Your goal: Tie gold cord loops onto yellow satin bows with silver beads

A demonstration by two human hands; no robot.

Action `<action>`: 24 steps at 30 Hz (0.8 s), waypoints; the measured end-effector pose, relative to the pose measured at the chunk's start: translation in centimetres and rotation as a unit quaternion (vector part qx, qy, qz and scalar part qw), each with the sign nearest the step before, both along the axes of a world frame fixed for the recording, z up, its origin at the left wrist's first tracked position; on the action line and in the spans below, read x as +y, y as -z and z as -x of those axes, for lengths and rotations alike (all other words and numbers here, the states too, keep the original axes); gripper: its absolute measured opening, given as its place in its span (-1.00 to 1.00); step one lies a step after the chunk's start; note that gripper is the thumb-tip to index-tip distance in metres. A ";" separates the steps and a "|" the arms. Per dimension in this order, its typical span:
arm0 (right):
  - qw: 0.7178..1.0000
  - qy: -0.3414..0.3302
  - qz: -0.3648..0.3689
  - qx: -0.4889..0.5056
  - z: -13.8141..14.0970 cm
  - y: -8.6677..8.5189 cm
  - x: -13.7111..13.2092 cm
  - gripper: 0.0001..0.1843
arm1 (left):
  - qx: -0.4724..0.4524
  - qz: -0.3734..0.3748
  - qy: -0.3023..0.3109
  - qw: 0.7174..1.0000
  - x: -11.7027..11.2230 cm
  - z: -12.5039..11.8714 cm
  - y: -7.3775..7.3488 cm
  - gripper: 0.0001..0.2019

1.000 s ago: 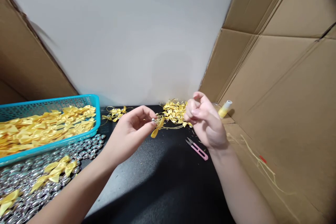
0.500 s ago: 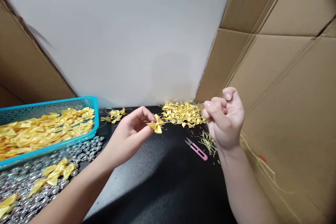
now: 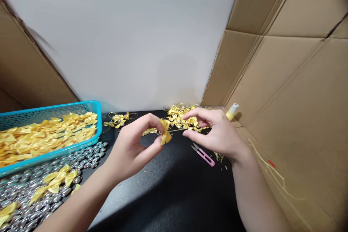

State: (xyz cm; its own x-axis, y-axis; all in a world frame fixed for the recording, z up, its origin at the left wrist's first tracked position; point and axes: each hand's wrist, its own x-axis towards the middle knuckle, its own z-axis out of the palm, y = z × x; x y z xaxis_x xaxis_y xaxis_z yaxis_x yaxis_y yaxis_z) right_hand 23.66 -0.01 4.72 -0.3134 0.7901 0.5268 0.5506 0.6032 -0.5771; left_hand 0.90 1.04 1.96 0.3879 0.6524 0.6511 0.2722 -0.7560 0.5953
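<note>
My left hand (image 3: 136,145) pinches a yellow ribbon bow (image 3: 165,132) between thumb and fingers, with a small shiny bead at its middle. A thin yellow cord (image 3: 178,129) runs from the bow toward my right hand (image 3: 214,130). The right thumb and index finger are apart at the cord's far end, with no grip visible. Behind the hands lies a pile of finished yellow bows with beads and cords (image 3: 176,110). Several straight yellow cords (image 3: 149,131) show behind the left fingers. Pink thread snips (image 3: 205,156) lie below the right hand.
At left stands a blue basket (image 3: 99,121) of yellow bows. Silver beads (image 3: 89,156) spread before it with a few bows (image 3: 58,179) on top. A white and yellow spool (image 3: 232,111) stands behind the right hand. Cardboard walls (image 3: 293,90) flank the black table (image 3: 163,195).
My right hand has moved left and down toward the bow, and its curled fingers have opened. The bow has turned in my left hand. The spool and straight cords now show.
</note>
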 end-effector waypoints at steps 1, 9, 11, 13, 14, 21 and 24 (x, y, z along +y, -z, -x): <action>1.000 -0.011 0.001 -0.019 0.2 0.1 0.0 -0.82 | 0.009 -0.005 0.000 1.000 0.0 0.0 0.0 -0.87; 0.994 -0.108 0.029 0.010 1.2 0.3 0.3 -0.55 | 0.011 -0.004 0.023 1.000 0.1 0.0 0.0 -0.89; 0.991 -0.129 0.035 0.022 1.2 0.3 0.4 -0.52 | 0.009 0.001 0.033 0.999 0.1 0.0 0.1 -0.88; 0.987 -0.151 0.041 0.029 1.2 0.3 0.5 -0.53 | 0.002 0.004 0.037 0.999 0.1 0.1 0.1 -0.87; 0.985 -0.162 0.044 0.039 1.2 0.4 0.6 -0.54 | -0.002 0.005 0.040 0.999 0.1 0.1 0.1 -0.87; 0.959 -0.222 0.072 0.161 1.7 1.6 1.6 -0.57 | -0.033 -0.018 0.046 0.998 -0.4 -0.2 0.5 -0.82; 0.955 -0.227 0.074 0.176 1.9 1.7 1.6 -0.57 | -0.039 -0.017 0.043 0.998 -0.5 -0.5 0.6 -0.80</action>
